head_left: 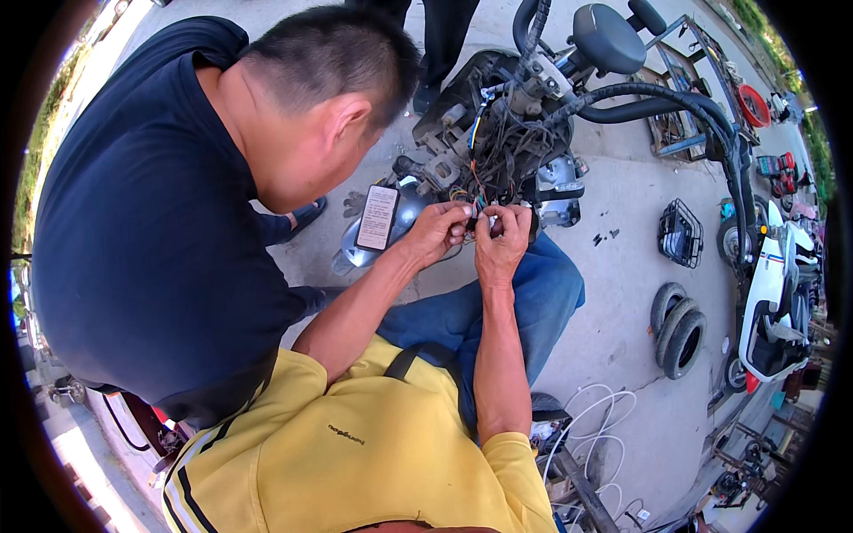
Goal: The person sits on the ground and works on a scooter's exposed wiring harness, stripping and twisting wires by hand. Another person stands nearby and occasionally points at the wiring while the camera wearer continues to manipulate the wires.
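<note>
Some thin wires (481, 197), I see, sit pinched in the left hand (434, 234) and right hand (501, 250) at the stripped scooter (511, 124).

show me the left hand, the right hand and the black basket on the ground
Left hand (435, 233): head view, back of the hand.
Right hand (501, 250): head view, back of the hand.
Black basket (681, 234): head view, its barred body.

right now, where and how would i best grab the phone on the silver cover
Grip the phone across its two long edges, probably straight from above: it lies screen up on the rounded silver cover, and its width looks narrow enough for thumb and fingers. The left hand is the nearer one.
</note>
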### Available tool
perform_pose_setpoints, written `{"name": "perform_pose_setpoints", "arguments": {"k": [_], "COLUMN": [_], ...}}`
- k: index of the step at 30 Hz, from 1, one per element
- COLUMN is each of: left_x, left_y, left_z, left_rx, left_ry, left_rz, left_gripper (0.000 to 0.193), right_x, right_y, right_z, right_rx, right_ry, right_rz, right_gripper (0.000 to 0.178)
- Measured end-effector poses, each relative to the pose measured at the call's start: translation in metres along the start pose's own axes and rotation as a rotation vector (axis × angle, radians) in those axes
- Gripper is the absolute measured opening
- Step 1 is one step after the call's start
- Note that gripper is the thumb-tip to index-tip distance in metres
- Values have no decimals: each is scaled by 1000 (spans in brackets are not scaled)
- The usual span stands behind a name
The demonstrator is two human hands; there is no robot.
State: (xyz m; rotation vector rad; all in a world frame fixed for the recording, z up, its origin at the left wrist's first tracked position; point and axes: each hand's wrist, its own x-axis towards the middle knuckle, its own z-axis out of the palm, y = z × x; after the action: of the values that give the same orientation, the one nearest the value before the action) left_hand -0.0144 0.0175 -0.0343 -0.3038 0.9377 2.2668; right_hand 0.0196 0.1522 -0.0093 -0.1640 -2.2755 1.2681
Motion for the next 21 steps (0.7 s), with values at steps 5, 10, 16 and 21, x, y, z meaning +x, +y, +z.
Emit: {"name": "perform_pose_setpoints", "arguments": {"k": [5, 10, 16, 21], "left_x": [-1, -2, -1, 1], "left_y": [0, 1, -1, -3], "left_z": [0, -1, -4, -6], "left_rx": [19, 29, 34, 35], "left_ry": [10, -6, -12, -21], "left_rz": [17, 21, 39, 44], "left_gripper": [14, 15, 15, 15], "right_x": [-1, -2, -3, 0], "right_y": [-7, -10, -7, 0], "right_z": [-5, -7, -4, -2], "right_rx": [-70, -95, 5, 118], "right_ry": [-53, -57, -56, -93], "right_rz": [-27, -81, 21, 233], "right_gripper": [16, 16, 13, 8]}}
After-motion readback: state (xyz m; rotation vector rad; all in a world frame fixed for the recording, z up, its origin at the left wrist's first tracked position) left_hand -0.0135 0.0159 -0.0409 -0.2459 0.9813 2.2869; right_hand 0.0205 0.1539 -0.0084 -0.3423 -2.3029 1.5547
